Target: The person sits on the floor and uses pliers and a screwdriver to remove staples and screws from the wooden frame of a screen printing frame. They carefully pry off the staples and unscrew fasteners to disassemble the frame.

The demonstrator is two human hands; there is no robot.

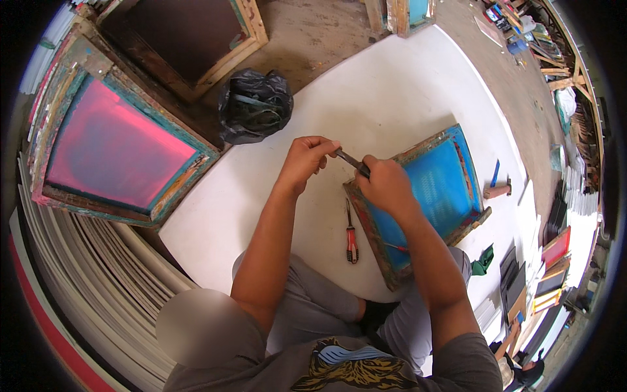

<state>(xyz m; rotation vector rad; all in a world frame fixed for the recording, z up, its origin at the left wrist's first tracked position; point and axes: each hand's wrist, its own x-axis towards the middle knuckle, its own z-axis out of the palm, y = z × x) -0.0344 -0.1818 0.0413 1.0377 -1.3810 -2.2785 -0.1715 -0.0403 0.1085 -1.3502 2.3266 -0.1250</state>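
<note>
Above the white board, my left hand pinches the tip end of a slim dark cutter knife. My right hand is closed around its black handle. Just under my right forearm lies a wooden screen-printing frame with blue mesh. A screwdriver with a red and black handle rests on the board left of the frame. Inside the frame, a second thin tool with a red end is partly hidden by my forearm.
A black plastic bag sits at the board's far left edge. Stacked frames, one with pink mesh, lean at left. To the right are a blue-handled tool, a green cloth and dark panels. Another person is at lower right.
</note>
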